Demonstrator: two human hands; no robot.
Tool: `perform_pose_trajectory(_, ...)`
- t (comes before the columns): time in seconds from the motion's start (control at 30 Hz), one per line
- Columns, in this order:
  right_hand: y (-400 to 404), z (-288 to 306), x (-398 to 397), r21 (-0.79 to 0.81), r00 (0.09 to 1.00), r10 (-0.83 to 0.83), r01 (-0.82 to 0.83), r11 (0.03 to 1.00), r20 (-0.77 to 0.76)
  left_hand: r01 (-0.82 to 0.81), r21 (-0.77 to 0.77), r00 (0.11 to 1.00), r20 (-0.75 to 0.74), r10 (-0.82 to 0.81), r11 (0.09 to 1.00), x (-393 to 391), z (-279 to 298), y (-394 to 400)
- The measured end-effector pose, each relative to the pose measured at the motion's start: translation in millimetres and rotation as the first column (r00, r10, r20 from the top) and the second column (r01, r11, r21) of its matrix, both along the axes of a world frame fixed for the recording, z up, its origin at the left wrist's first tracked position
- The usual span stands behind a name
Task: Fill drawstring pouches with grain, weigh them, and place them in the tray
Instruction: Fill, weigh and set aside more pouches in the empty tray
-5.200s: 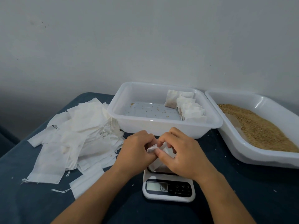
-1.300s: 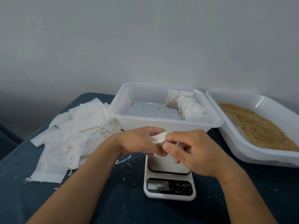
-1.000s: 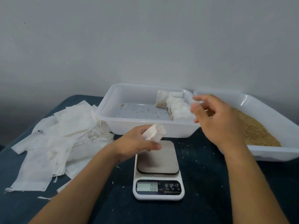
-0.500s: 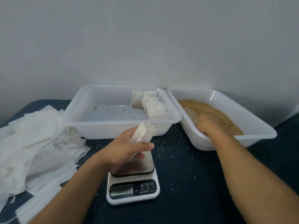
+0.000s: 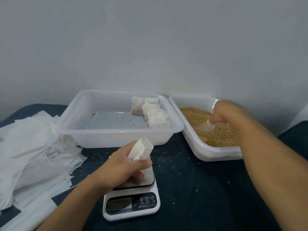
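My left hand (image 5: 124,167) grips an empty pouch (image 5: 141,150) just above the scale (image 5: 131,202), fingers curled round its lower part, its open mouth tilted up and to the right. My right hand (image 5: 223,114), well apart to the right, is down in the grain bin (image 5: 205,151), fingers curled on a clear scoop (image 5: 205,128) lying in the grain (image 5: 218,135). The pouch lies left of and nearer than the scoop, so the scoop likely travels across to it; filled pouches (image 5: 153,114) sit in the tray (image 5: 116,137) behind.

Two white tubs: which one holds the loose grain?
The right tub, where the right hand grips a scoop; the other holds filled pouches.
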State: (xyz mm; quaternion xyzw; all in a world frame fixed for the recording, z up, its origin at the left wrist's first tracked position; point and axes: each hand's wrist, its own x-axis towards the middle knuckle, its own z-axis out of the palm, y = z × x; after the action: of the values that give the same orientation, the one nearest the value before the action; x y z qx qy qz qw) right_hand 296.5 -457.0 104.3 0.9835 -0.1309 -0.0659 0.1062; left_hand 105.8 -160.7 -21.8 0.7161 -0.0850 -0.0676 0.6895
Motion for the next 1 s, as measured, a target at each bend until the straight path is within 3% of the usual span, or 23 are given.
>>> perform_pose_trajectory(0.13, 11.4, -21.5, 8.6, 0.028, 0.995, 0.040, -0.043, 0.999, 0.093, -0.070, 0.003, 0.997, 0.014, 0.070, 0.998, -0.5, 1.7, -1.7)
perform_pose_trajectory(0.27, 23.2, -54.5, 17.7, 0.219, 0.982, -0.002, -0.040, 0.975, 0.188, -0.089, -0.071, 0.994, 0.056, 0.093, 0.993, 0.4, 2.5, 2.6)
perform_pose_trajectory(0.43, 20.4, -71.3, 18.8, 0.371, 0.984, -0.019, -0.049, 0.927, 0.176, -0.097, -0.045, 0.993, 0.067, 0.100, 0.994, 0.1, 0.3, 4.1)
perform_pose_trajectory(0.77, 15.2, -74.2, -6.8, 0.434, 0.971, -0.098, -0.005, 0.901, 0.216, -0.213, -0.062, 0.976, 0.042, 0.215, 0.975, -4.8, -1.0, 10.1)
perform_pose_trajectory(1.0, 15.3, -75.2, -6.0, 0.576, 0.958, -0.162, -0.003, 0.818, 0.236, -0.226, -0.118, 0.973, 0.028, 0.231, 0.967, -2.0, -3.9, 19.5)
